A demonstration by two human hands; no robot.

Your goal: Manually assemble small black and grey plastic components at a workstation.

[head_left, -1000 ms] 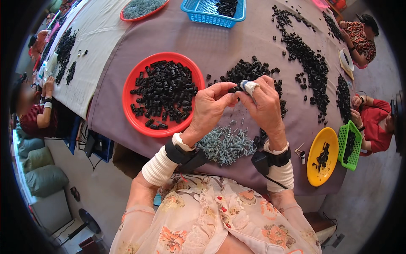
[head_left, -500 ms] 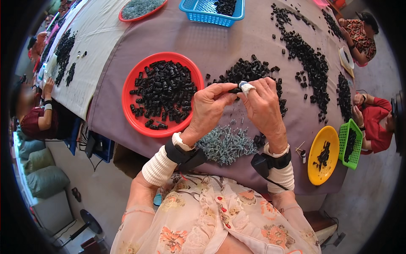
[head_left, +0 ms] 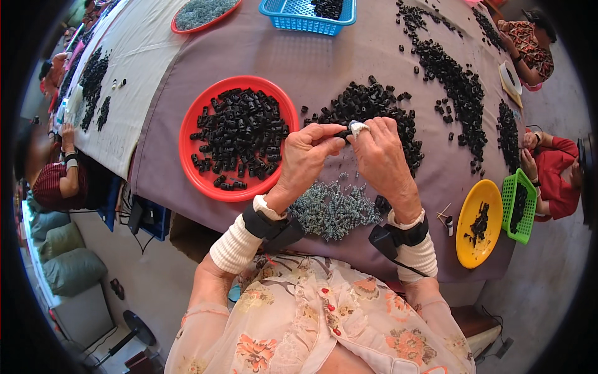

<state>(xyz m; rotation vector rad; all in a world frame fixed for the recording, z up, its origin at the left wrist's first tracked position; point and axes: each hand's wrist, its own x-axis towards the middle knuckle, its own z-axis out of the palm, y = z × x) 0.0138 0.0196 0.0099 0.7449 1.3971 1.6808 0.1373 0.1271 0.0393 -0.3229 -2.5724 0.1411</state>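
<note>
Out in front of me, over the purple-grey tablecloth (head_left: 233, 47), both hands meet at one small black plastic piece that looks like a cord lock (head_left: 342, 133). My left hand (head_left: 300, 163) pinches its left end between thumb and forefinger. My right hand (head_left: 385, 156) closes on the other end, hiding most of it; a white cover (head_left: 357, 128) wraps one finger. Below the hands lies a heap of small metal springs (head_left: 336, 210). Just beyond them is a pile of loose black pieces (head_left: 367, 100). A red tray (head_left: 186, 163) full of black barrel-shaped pieces sits left of my left hand.
A yellow plate (head_left: 466, 246) and a green basket (head_left: 531, 209) stand at the right edge. Farther off are a blue basket (head_left: 305, 23) and a red-rimmed dish of springs (head_left: 202, 12). A long trail of black pieces (head_left: 458, 90) runs along the right. Other people sit at both sides.
Both hands have shifted very slightly left with the black piece still pinched between them. The view has moved a little; the trays and piles look the same.
</note>
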